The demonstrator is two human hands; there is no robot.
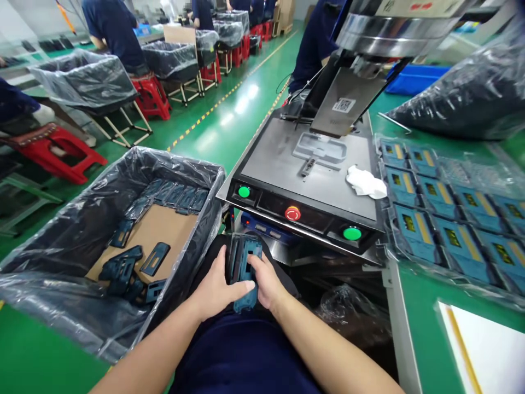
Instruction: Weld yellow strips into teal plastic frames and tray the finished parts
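Note:
Over my lap, both hands hold a small stack of dark teal plastic frame parts (245, 261). My left hand (215, 287) wraps the stack's left side and lower end, thumb across the front. My right hand (266, 282) grips the right side with fingers curled over the top part. Just ahead stands a press machine (303, 180) with a grey bed, a recessed fixture (318, 149), two green buttons and a red stop button. To my left a plastic-lined box (123, 230) contains several similar teal parts on cardboard.
A white cloth (365, 181) lies on the machine bed. Trays of teal parts with circuit boards (447, 224) under clear film cover the green bench at right, beside a white sheet (488, 345). Other seated people, red stools and lined bins stand along the green aisle at left.

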